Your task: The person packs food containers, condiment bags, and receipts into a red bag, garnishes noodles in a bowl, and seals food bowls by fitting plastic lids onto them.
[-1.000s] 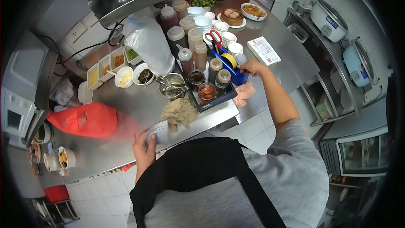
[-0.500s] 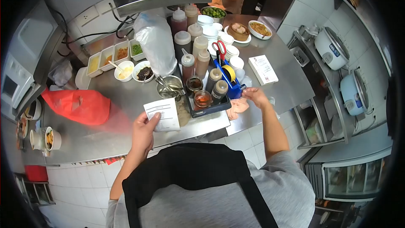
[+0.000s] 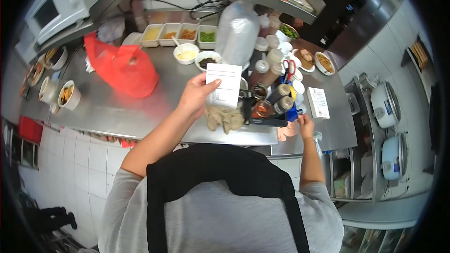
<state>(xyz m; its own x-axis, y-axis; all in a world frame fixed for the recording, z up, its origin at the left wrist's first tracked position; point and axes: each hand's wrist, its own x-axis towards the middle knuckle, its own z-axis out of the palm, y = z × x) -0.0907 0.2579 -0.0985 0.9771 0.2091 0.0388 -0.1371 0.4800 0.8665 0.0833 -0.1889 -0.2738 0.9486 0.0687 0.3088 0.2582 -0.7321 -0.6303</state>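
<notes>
Stainless steel counter [image 3: 112,115] running under everything, pretty cramped kitchen. Going left to right: a bright red plastic carrier bag [image 3: 133,76] slumps well left of the left fingers, handles up, probably so it's easy to grab. White rectangular topping tubs [image 3: 206,38] line up beyond those fingers, likely pushed back to free the front.

Left hand [image 3: 193,97] pinches a white printed paper slip [image 3: 226,76], thumb on top and the other fingers behind. I'd guess the edge grip is to leave most of the print uncovered. A crumpled beige cloth [image 3: 224,120] lies just below the slip.

Next, a blue plastic tape dispenser [image 3: 292,114] with yellow tape, right at the right fingertips, seemingly parked by the bottles for easy reach. Right hand [image 3: 306,125] has its fingertips bunched there; can't tell if they've got tape. White printed box [image 3: 318,103] sits just beyond them.
</notes>
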